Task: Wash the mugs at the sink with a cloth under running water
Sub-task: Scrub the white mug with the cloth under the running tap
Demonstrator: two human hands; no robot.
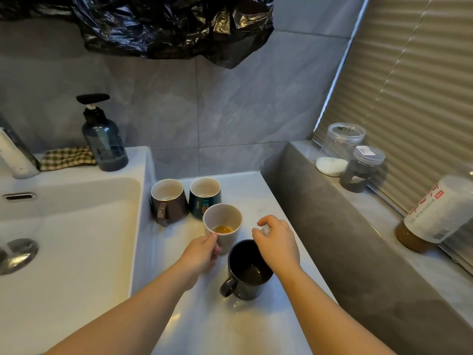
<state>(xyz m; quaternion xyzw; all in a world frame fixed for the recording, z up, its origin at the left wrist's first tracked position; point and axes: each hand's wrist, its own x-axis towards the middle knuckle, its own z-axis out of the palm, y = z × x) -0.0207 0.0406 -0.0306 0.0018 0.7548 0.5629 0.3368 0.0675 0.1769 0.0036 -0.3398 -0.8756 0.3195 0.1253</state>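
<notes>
Several mugs stand on the white counter right of the sink. At the back are a brown mug and a dark green mug. In front of them a pale mug holds a little amber liquid; my left hand grips its near side. A black mug stands closest, with dark liquid inside. My right hand hovers over its rim, fingers curled around a small pale object that I cannot identify. A checked cloth lies behind the sink beside the tap.
A blue soap pump bottle stands at the sink's back right corner. A black plastic bag hangs overhead. On the grey window ledge at right are clear jars, a white soap and a labelled bottle.
</notes>
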